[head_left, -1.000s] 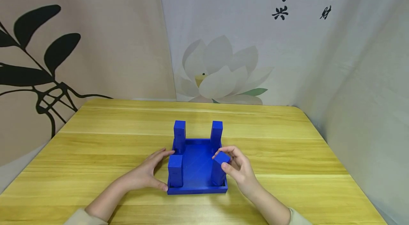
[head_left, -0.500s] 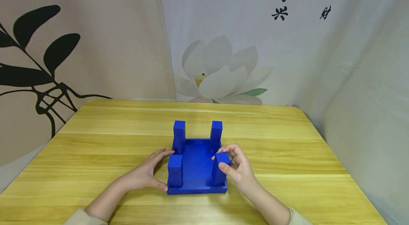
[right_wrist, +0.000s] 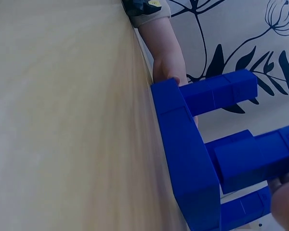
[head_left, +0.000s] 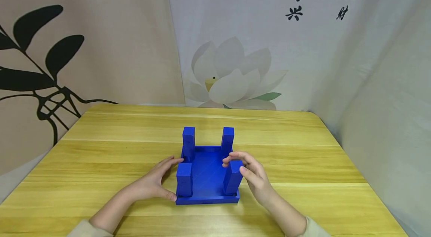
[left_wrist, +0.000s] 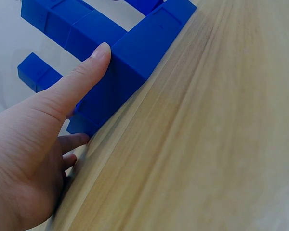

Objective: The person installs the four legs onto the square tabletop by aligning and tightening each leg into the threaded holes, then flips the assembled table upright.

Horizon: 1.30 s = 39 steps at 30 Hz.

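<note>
A shallow blue tray (head_left: pixel 207 177) lies on the wooden table, with a square blue post standing at each corner. My left hand (head_left: pixel 158 179) lies along the tray's left side, fingers spread. In the left wrist view its thumb (left_wrist: pixel 89 72) presses the outer wall. My right hand (head_left: pixel 254 177) holds the near right post (head_left: pixel 232 181) near its top, the thumb on the right face and the fingers round the back. That post leans slightly to the right. The near left post (head_left: pixel 184 181), far left post (head_left: pixel 189 141) and far right post (head_left: pixel 227 139) stand untouched.
The wooden table (head_left: pixel 134 132) stretches around the tray on all sides. Behind it hangs a pale curtain (head_left: pixel 134 42) with a printed lotus and black characters. Another curtain borders the table on the right.
The top of the near right post has shifted to the right with my right hand, from leaning left to leaning right. My left hand and the tray stay in place.
</note>
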Available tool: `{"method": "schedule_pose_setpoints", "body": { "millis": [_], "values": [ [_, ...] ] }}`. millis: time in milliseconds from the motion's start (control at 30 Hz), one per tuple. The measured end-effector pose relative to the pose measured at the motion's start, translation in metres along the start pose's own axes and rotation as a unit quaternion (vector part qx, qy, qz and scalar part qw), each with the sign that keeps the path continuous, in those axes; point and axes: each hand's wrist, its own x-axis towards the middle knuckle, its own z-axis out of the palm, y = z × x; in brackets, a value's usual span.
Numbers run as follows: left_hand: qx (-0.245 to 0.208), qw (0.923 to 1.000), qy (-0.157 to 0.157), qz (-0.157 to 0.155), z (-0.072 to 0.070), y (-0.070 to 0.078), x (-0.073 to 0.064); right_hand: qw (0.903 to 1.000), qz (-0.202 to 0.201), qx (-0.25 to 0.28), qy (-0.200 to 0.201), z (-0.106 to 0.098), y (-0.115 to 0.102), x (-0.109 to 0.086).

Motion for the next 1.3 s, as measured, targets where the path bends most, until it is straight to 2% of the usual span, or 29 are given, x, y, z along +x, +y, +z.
{"method": "schedule_pose_setpoints", "body": {
  "millis": [167,300,533,867,1100,1300],
  "values": [
    [0.003,1.0,0.0,0.002,0.0,-0.0002,0.0003,0.9987,-0.026,0.022,-0.038,-0.0037,0.0022,0.002],
    [0.006,1.0,0.0,0.002,0.0001,-0.0007,0.0005,0.9978,-0.03,0.036,-0.047,-0.0048,0.0031,0.002],
    [0.007,1.0,0.001,0.0,0.0001,-0.001,0.0007,0.9994,-0.001,0.016,-0.032,-0.0055,0.0025,0.0003],
    [0.009,1.0,0.002,0.001,0.0001,-0.0019,0.0009,0.9997,0.008,-0.01,-0.021,-0.0042,0.0015,-0.0001],
    [0.009,1.0,0.002,-0.001,-0.0003,-0.0025,0.0012,0.9982,0.037,-0.048,0.007,-0.0024,0.0007,-0.001],
    [0.011,0.9999,0.003,0.006,-0.0002,-0.0029,0.0015,0.9981,0.041,-0.04,0.024,-0.0003,0.0018,0.0006]
  ]
}}
